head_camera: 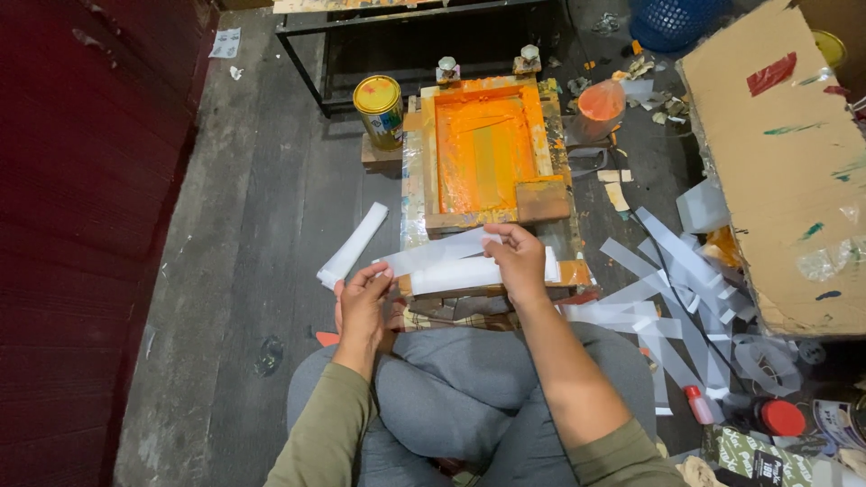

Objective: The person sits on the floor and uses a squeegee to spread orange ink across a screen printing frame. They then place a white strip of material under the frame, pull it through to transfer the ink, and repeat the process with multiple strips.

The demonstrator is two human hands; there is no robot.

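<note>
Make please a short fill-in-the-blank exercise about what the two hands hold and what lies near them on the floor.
1. Both the left hand and the right hand hold one white ____ between them.
2. The wooden screen frame is covered in ____ ink.
3. The can left of the frame has a ____ lid.
4. A rolled white sheet lies on the floor to the ____ of the left hand.

Missing words: strip; orange; yellow; left

Head camera looks steeply down, close over lap [469, 388]

White strip [439, 252] between 2 hands, orange-inked screen frame [485, 149] beyond
</note>
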